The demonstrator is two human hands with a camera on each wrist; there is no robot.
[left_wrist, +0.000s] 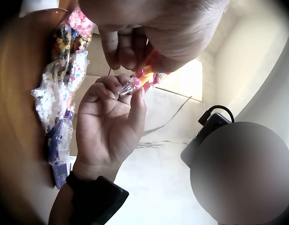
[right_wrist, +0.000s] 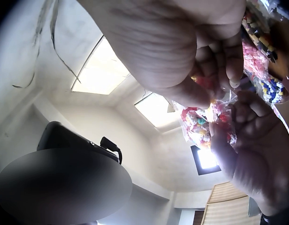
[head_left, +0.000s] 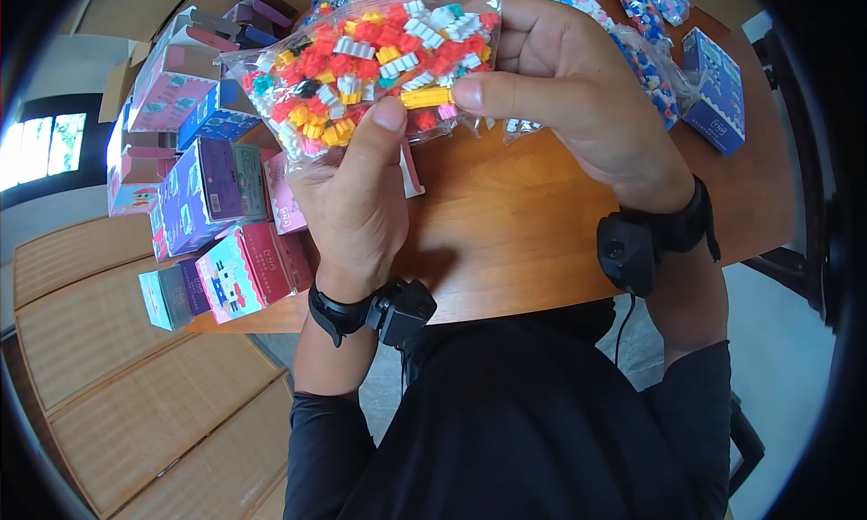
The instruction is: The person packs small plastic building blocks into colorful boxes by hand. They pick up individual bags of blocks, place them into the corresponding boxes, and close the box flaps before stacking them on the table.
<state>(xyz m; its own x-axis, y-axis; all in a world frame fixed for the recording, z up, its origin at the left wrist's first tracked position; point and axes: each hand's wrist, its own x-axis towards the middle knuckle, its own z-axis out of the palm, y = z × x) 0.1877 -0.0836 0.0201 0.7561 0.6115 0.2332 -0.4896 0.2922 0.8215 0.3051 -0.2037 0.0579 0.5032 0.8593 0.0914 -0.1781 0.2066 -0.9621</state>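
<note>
A clear plastic bag of small building blocks, mostly red, yellow and white, is held up above the table in the head view. My left hand grips its lower left part, the thumb lying across the front. At the right end my right hand pinches the bag, its thumb beside a long yellow piece. Both thumbs face me, and most of the other fingers are hidden behind the bag. In the right wrist view the bag shows between the two hands, its plastic crinkled.
Several printed toy boxes in pink, purple and blue crowd the left side of the wooden table. More bags of blocks lie along the far edge. A blue box stands at the back right.
</note>
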